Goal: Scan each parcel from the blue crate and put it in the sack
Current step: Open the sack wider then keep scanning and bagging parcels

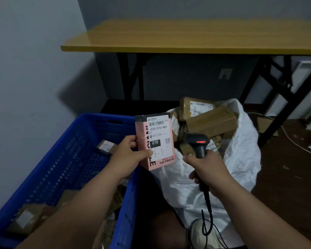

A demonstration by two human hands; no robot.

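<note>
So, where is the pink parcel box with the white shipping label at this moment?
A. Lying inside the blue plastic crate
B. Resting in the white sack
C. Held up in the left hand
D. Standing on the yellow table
C: the left hand grips the pink parcel box with the white shipping label by its edge, upright, beside the black handheld scanner that the right hand holds.

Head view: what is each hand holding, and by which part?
The left hand grips the pink parcel box by its lower left edge, thumb on the label. The right hand grips the black barcode scanner by its handle.
</note>
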